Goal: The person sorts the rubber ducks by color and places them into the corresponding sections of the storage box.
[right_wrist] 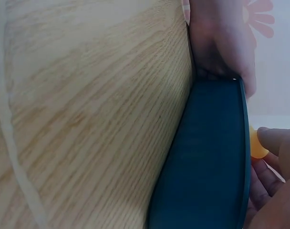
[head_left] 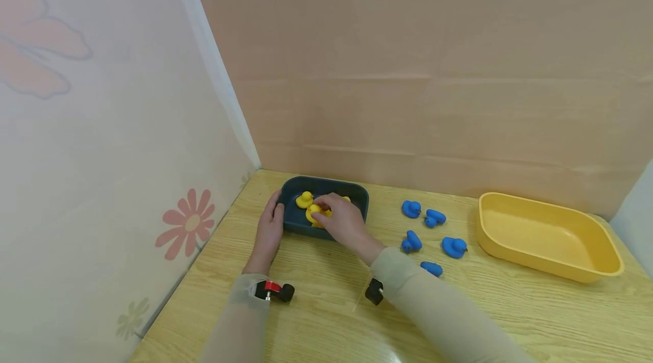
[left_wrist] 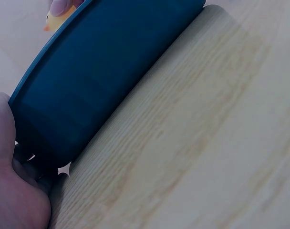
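The left hand (head_left: 267,229) grasps the left end of a dark blue-green rectangular plastic tray with rounded corners (left_wrist: 102,76), its thumb at the rim and its fingers against the outer end wall. The tray stands on a light wood-grain table (head_left: 316,306), at the far left.

The right hand (head_left: 344,221) reaches over the tray's near rim and pinches a small yellow toy duck with an orange bill (head_left: 312,213) between thumb and fingers. That duck is inside the tray, left of the fingertips. A second yellow toy duck (head_left: 304,200) sits just beyond it on the far left; other yellow pieces beside the right hand are partly covered.

To the right of the tray, five small blue toy ducks (head_left: 454,247) lie scattered on the table, some upright and some tipped over. Farther right is a larger yellow rectangular plastic tray with rounded corners (head_left: 541,232). A plain brown sheet (head_left: 357,79) hangs along the far side; a pale panel with pink flowers (head_left: 127,170) stands on the left.
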Demonstrator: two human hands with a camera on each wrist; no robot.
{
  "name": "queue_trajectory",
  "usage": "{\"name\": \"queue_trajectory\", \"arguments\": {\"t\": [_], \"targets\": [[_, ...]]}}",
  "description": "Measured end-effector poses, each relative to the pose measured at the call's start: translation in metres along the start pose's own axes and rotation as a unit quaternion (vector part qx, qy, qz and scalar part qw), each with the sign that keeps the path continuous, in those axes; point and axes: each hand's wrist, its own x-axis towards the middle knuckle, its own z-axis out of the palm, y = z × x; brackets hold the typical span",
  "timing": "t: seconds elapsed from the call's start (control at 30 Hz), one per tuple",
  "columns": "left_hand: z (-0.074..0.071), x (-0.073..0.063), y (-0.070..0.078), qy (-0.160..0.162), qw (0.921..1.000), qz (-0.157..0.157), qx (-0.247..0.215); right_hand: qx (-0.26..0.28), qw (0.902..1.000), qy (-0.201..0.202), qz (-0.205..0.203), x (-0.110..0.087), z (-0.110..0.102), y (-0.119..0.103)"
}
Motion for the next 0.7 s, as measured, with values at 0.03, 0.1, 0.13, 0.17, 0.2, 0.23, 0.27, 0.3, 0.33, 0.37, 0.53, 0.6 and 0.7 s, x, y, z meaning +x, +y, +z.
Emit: {"name": "queue_trajectory", "arguments": {"t": [0.03,0.1,0.13,0.17,0.2,0.23,0.27,0.3,0.33,0.37,0.53,0.6,0.7], "targets": [[0.0001,-0.0002,0.0005,0.001,1.0000,0.000,-0.001,0.002,1.0000,0.000,0.000,0.0002,0.0007,-0.0002],[0.0003,-0.0004,0.0011,0.002,1.0000,-0.002,-0.001,0.003,1.0000,0.002,-0.001,0.0006,0.0022,-0.0006],[0.0003,-0.0004,0.0012,0.003,1.0000,-0.002,0.000,0.004,1.0000,0.002,-0.001,0.0008,0.0029,-0.0006],[0.0004,-0.0003,0.0009,0.004,1.0000,-0.003,0.001,0.005,1.0000,0.003,-0.001,0.0009,0.0035,-0.0007],[0.0004,-0.0003,0.0010,0.005,1.0000,-0.003,0.001,0.006,1.0000,0.004,-0.001,0.0011,0.0040,-0.0008],[0.0005,-0.0003,0.0010,0.006,1.0000,-0.003,0.001,0.008,1.0000,0.004,0.000,0.0011,0.0044,-0.0011],[0.0007,-0.0002,0.0008,0.006,1.0000,-0.003,0.002,0.009,0.9999,0.005,0.001,0.0012,0.0048,-0.0011],[0.0007,0.0001,0.0005,0.007,1.0000,-0.003,0.002,0.010,0.9999,0.006,0.001,0.0013,0.0052,-0.0011],[0.0007,0.0000,0.0003,0.006,1.0000,-0.002,0.003,0.012,0.9999,0.007,0.001,0.0013,0.0056,-0.0010],[0.0008,0.0001,0.0001,0.007,1.0000,-0.002,0.003,0.012,0.9999,0.008,0.000,0.0014,0.0059,-0.0010],[0.0007,0.0003,-0.0005,0.006,1.0000,0.000,0.003,0.023,0.9997,0.008,-0.001,0.0018,0.0069,0.0007],[0.0005,-0.0001,-0.0002,0.005,1.0000,0.001,0.002,0.024,0.9997,0.008,-0.003,0.0019,0.0068,0.0020],[-0.0002,-0.0009,0.0009,0.004,1.0000,0.001,0.002,0.023,0.9997,0.010,-0.005,0.0016,0.0051,0.0031]]}}
